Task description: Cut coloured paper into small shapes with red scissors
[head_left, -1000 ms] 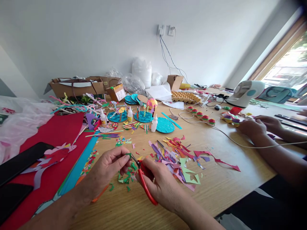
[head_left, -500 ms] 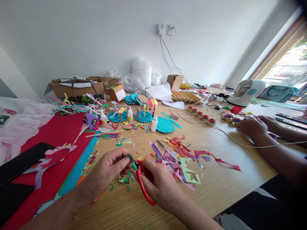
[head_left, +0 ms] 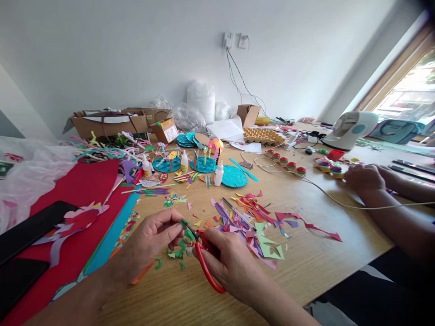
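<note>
My left hand point(head_left: 152, 244) pinches a small green paper piece point(head_left: 183, 222) between thumb and fingertips, low over the wooden table point(head_left: 306, 271). My right hand point(head_left: 227, 262) is wrapped round the red-handled scissors point(head_left: 204, 262), whose blades point up-left and meet the green piece. Beneath both hands lies a scatter of small green paper snippets point(head_left: 178, 251). Just to the right sits a heap of coloured paper offcuts point(head_left: 251, 222).
Another person's hands point(head_left: 367, 179) work at the right beside small coloured paper cups point(head_left: 285, 163) and a white cable point(head_left: 340, 201). Red paper sheets point(head_left: 81, 190) and a black phone point(head_left: 30, 231) lie left. Blue discs point(head_left: 234, 177), glue bottles point(head_left: 219, 174), cardboard boxes point(head_left: 112, 121) and a white fan point(head_left: 350, 130) stand farther back.
My hands stay in the same spot; the scissors shift slightly and the green piece turns a little in my left fingers. The other person's hands have drifted slightly right.
</note>
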